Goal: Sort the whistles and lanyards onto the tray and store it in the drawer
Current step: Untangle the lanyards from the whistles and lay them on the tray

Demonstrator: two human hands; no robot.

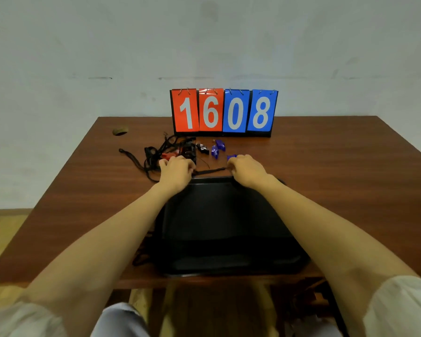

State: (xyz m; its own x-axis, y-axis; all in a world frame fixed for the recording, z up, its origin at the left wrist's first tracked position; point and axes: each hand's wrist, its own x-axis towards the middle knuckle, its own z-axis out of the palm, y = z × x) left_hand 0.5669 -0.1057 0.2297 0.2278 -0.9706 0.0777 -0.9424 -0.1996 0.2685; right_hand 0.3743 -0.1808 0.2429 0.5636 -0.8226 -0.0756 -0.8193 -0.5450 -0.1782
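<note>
A pale wall stands behind my brown desk (326, 166), and a flip scoreboard (224, 111) reading 1608 sits at its far edge. Toward the far left corner lies a small roll of tape (120, 131). Right of it, the black lanyards (153, 154) sprawl in a loose tangle with a red whistle (167, 156) among them. My left hand (176, 170) rests closed at the tangle's near side, pinching one end of a single black lanyard strap (210, 171); my right hand (247, 170) pinches the other end, so the strap runs taut between them just beyond the black tray (229, 227), which looks bare. Black (203, 149) and blue whistles (218, 148) lie behind my hands. The cords look soft, light and snag-prone, best taken by the ends; I expect the whistles to be hard, light plastic, pinched by the body.
</note>
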